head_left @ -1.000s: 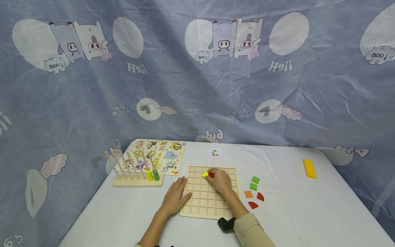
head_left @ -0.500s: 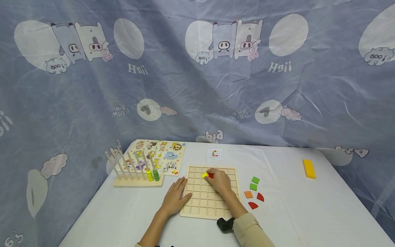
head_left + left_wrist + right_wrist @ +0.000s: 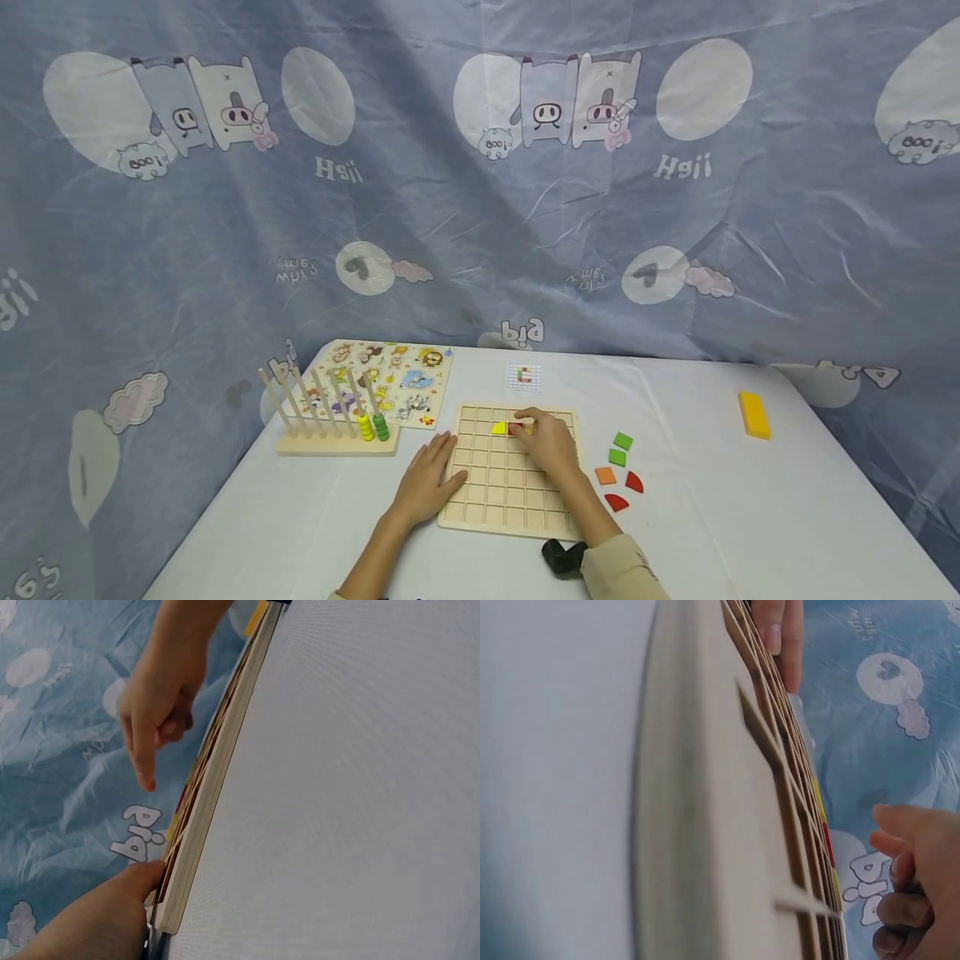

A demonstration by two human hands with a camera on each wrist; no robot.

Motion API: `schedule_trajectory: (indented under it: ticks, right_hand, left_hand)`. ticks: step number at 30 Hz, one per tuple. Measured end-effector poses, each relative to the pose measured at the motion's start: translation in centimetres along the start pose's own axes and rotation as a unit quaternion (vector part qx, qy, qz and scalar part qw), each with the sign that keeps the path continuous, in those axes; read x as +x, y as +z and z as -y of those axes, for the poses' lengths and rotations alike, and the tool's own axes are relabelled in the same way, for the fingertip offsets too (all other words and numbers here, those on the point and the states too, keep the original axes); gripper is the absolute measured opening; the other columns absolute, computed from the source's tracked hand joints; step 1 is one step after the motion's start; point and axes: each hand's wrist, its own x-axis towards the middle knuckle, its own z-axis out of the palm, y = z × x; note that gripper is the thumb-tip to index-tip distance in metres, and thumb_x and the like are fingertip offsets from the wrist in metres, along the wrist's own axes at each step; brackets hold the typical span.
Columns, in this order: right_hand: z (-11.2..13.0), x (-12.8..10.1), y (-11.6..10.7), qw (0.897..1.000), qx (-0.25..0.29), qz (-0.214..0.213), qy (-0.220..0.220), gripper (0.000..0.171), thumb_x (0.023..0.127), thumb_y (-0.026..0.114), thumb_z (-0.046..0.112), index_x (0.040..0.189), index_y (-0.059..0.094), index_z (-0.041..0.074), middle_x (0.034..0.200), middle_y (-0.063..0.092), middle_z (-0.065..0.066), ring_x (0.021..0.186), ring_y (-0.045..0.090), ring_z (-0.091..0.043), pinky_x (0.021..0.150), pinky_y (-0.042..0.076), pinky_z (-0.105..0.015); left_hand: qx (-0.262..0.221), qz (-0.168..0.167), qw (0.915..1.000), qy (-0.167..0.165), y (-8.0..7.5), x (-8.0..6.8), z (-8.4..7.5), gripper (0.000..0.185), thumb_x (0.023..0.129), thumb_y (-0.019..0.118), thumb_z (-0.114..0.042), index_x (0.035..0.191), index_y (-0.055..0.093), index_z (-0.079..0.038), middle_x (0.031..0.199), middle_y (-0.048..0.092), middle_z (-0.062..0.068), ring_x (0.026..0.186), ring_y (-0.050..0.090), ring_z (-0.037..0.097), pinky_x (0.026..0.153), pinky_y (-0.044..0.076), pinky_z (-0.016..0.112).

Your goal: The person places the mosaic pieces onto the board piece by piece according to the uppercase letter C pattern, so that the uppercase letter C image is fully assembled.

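A square wooden grid board lies on the white table, with a yellow piece and a red piece side by side in a far row. In the right wrist view another yellow piece shows past the red. My left hand rests flat at the board's left edge, its thumb on the rim. Above the far row hovers my right hand, partly hiding that row. Both wrist views show it apart from the board, index finger extended, other fingers loosely bent, nothing visible between them.
Right of the board lie two green squares, an orange square and two red quarter-circles. A pattern card is behind it. Bead rack and animal puzzle stand left; a yellow block lies far right.
My right hand has drawn off the pieces and shifted slightly right, uncovering more of the yellow and red ones. My left hand stays at the board's edge.
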Motion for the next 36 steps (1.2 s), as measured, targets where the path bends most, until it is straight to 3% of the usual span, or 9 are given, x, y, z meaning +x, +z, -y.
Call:
schedule_trajectory:
  ticks: [5, 11, 20, 26, 30, 36]
  right_hand:
    - [-0.7, -0.3, -1.6, 0.999, 0.033, -0.01, 0.021, 0.021, 0.086, 0.066, 0.028, 0.1, 0.07, 0.014, 0.044, 0.032, 0.004, 0.038, 0.022, -0.008, 0.034, 0.019, -0.02]
    - [-2.5, -0.7, -4.3, 0.998, 0.034, -0.013, 0.056, 0.024, 0.086, 0.065, 0.032, 0.104, 0.069, 0.016, 0.043, 0.03, 0.005, 0.038, 0.021, -0.007, 0.033, 0.019, -0.019]
    - [-7.3, -1.2, -8.4, 0.998, 0.017, -0.039, 0.043, 0.03, 0.082, 0.071, 0.024, 0.109, 0.066, 0.011, 0.044, 0.03, 0.004, 0.038, 0.022, -0.008, 0.031, 0.024, -0.022]
    - [-10.1, -2.1, -10.6, 0.994, -0.003, -0.042, 0.097, 0.035, 0.083, 0.069, 0.028, 0.113, 0.064, 0.011, 0.048, 0.032, 0.001, 0.041, 0.028, -0.013, 0.034, 0.027, -0.025]
    - [-11.6, -2.8, -11.6, 0.992, -0.017, -0.036, 0.117, 0.035, 0.084, 0.068, 0.03, 0.113, 0.064, 0.01, 0.049, 0.033, -0.001, 0.041, 0.03, -0.015, 0.036, 0.025, -0.024]
    - [-13.5, -3.5, -11.9, 0.993, -0.024, -0.024, 0.114, 0.035, 0.081, 0.071, 0.03, 0.109, 0.066, 0.008, 0.049, 0.035, 0.001, 0.041, 0.031, -0.012, 0.037, 0.026, -0.023]
  left_hand:
    - [0.001, -0.002, 1.0, 0.003, -0.1, 0.0, 0.1, 0.066, 0.091, 0.05, -0.045, 0.141, 0.036, -0.003, 0.146, 0.032, 0.014, 0.135, 0.026, 0.028, 0.111, 0.017, 0.044]
    - [-0.002, 0.003, 1.0, 0.001, -0.1, 0.1, 0.0, 0.066, 0.091, 0.05, -0.045, 0.141, 0.036, -0.004, 0.146, 0.032, 0.014, 0.136, 0.025, 0.027, 0.111, 0.017, 0.044]
    - [-0.003, 0.001, 1.0, -0.001, 0.0, 0.0, 0.1, 0.066, 0.091, 0.051, -0.045, 0.141, 0.037, -0.005, 0.146, 0.032, 0.013, 0.135, 0.026, 0.027, 0.111, 0.017, 0.044]
    - [-0.005, 0.002, 1.0, -0.003, 0.0, 0.0, 0.0, 0.066, 0.091, 0.051, -0.045, 0.141, 0.037, -0.005, 0.146, 0.032, 0.013, 0.135, 0.026, 0.027, 0.111, 0.017, 0.043]
    - [-0.005, 0.004, 1.0, -0.005, 0.0, 0.1, 0.0, 0.066, 0.091, 0.05, -0.046, 0.141, 0.036, -0.005, 0.146, 0.031, 0.012, 0.136, 0.025, 0.026, 0.111, 0.016, 0.042]
    - [-0.005, 0.004, 1.0, -0.007, 0.1, 0.1, 0.0, 0.066, 0.091, 0.051, -0.046, 0.141, 0.036, -0.005, 0.146, 0.032, 0.012, 0.136, 0.025, 0.026, 0.111, 0.016, 0.043]
